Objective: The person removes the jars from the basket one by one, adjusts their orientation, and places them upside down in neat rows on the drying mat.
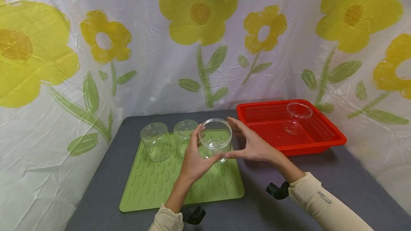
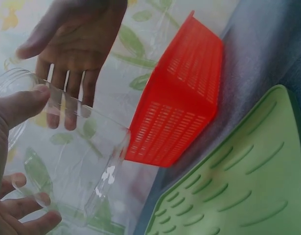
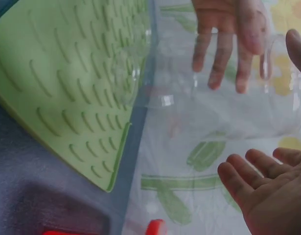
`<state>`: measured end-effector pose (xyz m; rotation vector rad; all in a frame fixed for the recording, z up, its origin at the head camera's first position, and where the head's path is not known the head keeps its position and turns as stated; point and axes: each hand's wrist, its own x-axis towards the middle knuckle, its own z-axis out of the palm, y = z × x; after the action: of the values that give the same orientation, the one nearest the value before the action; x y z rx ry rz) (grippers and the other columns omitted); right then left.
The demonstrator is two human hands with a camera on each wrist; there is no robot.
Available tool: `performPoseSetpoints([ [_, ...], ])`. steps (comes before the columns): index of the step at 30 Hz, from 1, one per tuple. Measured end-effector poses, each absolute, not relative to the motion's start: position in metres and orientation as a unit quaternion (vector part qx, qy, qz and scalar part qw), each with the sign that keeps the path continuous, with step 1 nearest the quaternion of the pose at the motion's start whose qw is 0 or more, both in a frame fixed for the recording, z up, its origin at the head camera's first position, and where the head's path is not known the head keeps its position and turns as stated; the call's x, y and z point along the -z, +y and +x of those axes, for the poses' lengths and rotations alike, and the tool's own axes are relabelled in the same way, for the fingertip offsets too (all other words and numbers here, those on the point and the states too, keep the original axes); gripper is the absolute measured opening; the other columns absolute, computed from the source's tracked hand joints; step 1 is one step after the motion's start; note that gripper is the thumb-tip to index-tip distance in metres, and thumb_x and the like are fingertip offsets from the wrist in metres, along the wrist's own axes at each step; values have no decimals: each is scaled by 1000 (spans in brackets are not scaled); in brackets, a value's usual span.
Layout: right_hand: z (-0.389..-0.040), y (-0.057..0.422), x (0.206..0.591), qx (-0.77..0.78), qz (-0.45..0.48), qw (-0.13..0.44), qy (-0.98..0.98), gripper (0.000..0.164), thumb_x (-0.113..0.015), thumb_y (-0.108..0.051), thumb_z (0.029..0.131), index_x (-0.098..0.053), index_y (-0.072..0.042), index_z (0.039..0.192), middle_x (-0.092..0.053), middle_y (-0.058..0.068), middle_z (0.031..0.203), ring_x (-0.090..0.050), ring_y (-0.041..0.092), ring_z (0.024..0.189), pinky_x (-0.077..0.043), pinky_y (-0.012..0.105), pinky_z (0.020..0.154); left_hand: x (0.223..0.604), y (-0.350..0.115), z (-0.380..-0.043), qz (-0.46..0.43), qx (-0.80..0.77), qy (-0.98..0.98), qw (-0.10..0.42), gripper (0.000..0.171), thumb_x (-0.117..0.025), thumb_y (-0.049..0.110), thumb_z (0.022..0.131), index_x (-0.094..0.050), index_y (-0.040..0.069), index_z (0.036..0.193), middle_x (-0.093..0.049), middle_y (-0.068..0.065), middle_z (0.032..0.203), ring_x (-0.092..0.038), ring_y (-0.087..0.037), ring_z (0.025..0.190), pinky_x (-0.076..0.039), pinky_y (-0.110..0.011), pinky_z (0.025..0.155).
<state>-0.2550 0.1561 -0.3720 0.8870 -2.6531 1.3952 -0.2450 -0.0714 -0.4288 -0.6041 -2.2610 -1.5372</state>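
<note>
"Cream sleeves [image 1: 330, 206] come nearest, along the bottom edge. What are the hands doing?"

"Left hand [image 1: 196, 163] grips a clear cup [image 1: 215, 139], just right of the frame's centre, thumb on one side, fingers on the other."

"And the right hand [image 1: 255, 145]?"

"Spread wide beside the cup, fingers straight; whether its thumb touches, I can't tell."

"Around them?"

"Green mat [image 1: 138, 191] at lower centre, bearing a clear mug [image 1: 155, 143] and a second vessel [image 1: 184, 131]; middle right, a red basket [image 1: 285, 150] holding another glass [image 1: 295, 122]."
</note>
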Motion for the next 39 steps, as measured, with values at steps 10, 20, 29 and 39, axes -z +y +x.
performPoseSetpoints([
  [10, -255, 152, 397, -452, 307, 38, -836, 116, -93, -26, 75, -18, -21, 164, -32, 11, 165, -35, 32, 152, -34, 57, 120, 432, -75, -242, -230, 613, -741, 149, 104, -86, 19, 83, -18, 17, 161, -39, -10, 160, -47, -40, 142, -41, -66, 110],
  [20, -256, 146, 410, -487, 314, 48, -814, 119, -91, -20, 77, -11, -33, 164, -30, 10, 167, -30, 37, 154, -30, 64, 119, 434, -70, -241, -229, 640, -722, 131, 102, -83, 18, 85, -16, 19, 162, -37, -11, 160, -44, -39, 145, -40, -67, 111],
  [29, -256, 145, 410, -495, 312, 61, -809, 106, -89, -17, 79, -24, -26, 163, -41, 11, 160, -38, 40, 149, -34, 65, 116, 434, -69, -243, -235, 637, -723, 128, 102, -83, 18, 85, -15, 23, 161, -35, -14, 161, -43, -40, 145, -40, -66, 112],
  [39, -256, 149, 409, -491, 313, 67, -810, 106, -91, -19, 78, -26, -30, 161, -43, 10, 159, -45, 32, 146, -40, 61, 114, 432, -72, -242, -239, 628, -732, 114, 108, -85, 28, 84, -12, 23, 163, -33, -13, 163, -42, -40, 146, -38, -67, 112],
])
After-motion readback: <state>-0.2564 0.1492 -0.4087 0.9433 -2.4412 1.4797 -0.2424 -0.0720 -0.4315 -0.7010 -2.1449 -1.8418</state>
